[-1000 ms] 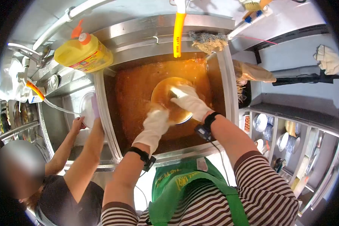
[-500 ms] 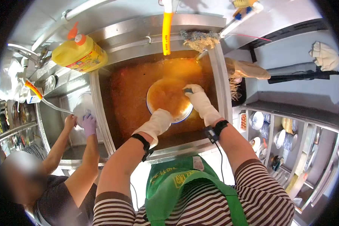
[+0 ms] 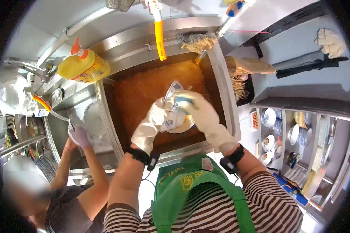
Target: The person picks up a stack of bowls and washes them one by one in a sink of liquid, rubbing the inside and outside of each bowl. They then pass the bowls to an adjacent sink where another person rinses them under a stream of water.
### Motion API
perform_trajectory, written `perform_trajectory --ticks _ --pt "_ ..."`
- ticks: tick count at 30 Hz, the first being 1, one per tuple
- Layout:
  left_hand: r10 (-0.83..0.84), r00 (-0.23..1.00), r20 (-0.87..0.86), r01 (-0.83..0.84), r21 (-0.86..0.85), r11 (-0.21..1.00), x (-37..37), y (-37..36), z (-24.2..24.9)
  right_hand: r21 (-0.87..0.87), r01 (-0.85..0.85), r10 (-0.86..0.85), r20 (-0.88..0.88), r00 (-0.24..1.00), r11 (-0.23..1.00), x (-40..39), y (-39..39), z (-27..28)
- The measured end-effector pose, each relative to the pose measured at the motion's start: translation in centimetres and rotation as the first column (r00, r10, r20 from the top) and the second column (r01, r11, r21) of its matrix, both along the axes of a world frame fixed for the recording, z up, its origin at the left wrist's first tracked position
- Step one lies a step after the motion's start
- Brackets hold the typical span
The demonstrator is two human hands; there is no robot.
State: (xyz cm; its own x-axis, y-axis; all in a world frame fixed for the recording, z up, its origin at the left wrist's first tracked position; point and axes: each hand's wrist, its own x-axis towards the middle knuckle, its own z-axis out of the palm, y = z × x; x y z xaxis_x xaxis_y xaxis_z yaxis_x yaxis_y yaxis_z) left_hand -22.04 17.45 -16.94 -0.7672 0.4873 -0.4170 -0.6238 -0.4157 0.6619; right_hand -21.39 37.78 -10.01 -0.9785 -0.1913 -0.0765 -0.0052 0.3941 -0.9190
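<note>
My left hand (image 3: 156,116), in a white rubber glove, is closed on a white bowl with blue markings (image 3: 169,123). The bowl is tipped on its side above the brown-orange water (image 3: 144,85) of a steel sink. Against the bowl, my right hand (image 3: 202,110), gloved too, presses a blue-green scouring pad (image 3: 187,101); its fingers are partly blurred. Below both hands shows part of a white dish (image 3: 181,127) with a blue rim, the rest hidden.
A yellow detergent jug (image 3: 83,68) stands on the left ledge. An orange hose (image 3: 160,40) hangs over the sink beside a scrubbing brush (image 3: 198,42). At the left basin, another person's gloved hand (image 3: 81,136) holds a dish. Shelves of dishes (image 3: 278,132) stand right.
The bowl is now raised and tipped between my hands. My right hand has come inward and down with the pad onto it. The other person has lifted a dish off the basin floor.
</note>
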Motion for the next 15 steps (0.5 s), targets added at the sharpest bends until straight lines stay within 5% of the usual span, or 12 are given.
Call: perform_trajectory --ticks 1,2,3,4,5,6,7,9,11,14,15 --pt "0.087 0.976 -0.201 -0.106 -0.084 0.991 0.7 0.6 0.0 -0.006 0.012 -0.012 0.0 1.0 1.0 -0.4 -1.7 0.1" --pt "0.151 0.904 -0.401 -0.223 -0.14 0.965 1.3 0.9 0.1 0.09 -0.021 0.044 -0.258 0.965 0.996 -1.5 -3.3 0.2" --pt "0.149 0.948 -0.28 -0.202 -0.169 0.965 1.7 0.7 0.9 0.194 -0.026 0.12 -0.49 0.863 0.981 -2.6 -4.0 0.2" --pt "0.154 0.976 -0.153 -0.182 -0.192 0.964 2.1 0.4 1.7 0.19 -0.015 0.108 -0.491 0.865 0.982 -3.9 -3.9 0.6" --pt "0.206 0.968 -0.146 -0.228 -0.15 0.962 2.3 0.5 2.3 0.133 -0.114 0.13 -0.116 0.985 0.984 -5.6 -3.9 0.9" --pt "0.257 0.957 -0.135 -0.272 -0.11 0.956 2.5 0.5 2.9 0.038 -0.186 0.168 0.275 0.947 0.982 -7.3 -4.0 1.0" --pt "0.251 0.958 -0.135 -0.267 -0.117 0.956 2.8 0.1 3.6 0.004 -0.259 0.248 0.272 0.93 0.966 -8.7 -3.3 -1.0" --pt "0.247 0.969 0.015 -0.232 -0.296 0.927 3.1 -0.8 4.9 -0.354 -0.02 0.224 0.545 0.808 0.935 -10.0 -1.5 -8.8" --pt "0.273 0.956 -0.112 -0.295 -0.38 0.877 4.3 -2.3 4.6 0.033 -0.226 0.223 0.083 0.971 0.974 -6.5 1.0 -12.1" --pt "0.512 0.858 0.047 -0.453 -0.402 0.796 4.0 -3.3 10.0 -0.503 0.107 0.21 0.531 0.821 0.857 -1.8 0.7 -15.0" --pt "0.563 0.825 0.051 -0.502 -0.39 0.772 4.2 -3.6 10.0 -0.572 0.094 0.239 0.479 0.845 0.815 0.1 0.0 -14.0"
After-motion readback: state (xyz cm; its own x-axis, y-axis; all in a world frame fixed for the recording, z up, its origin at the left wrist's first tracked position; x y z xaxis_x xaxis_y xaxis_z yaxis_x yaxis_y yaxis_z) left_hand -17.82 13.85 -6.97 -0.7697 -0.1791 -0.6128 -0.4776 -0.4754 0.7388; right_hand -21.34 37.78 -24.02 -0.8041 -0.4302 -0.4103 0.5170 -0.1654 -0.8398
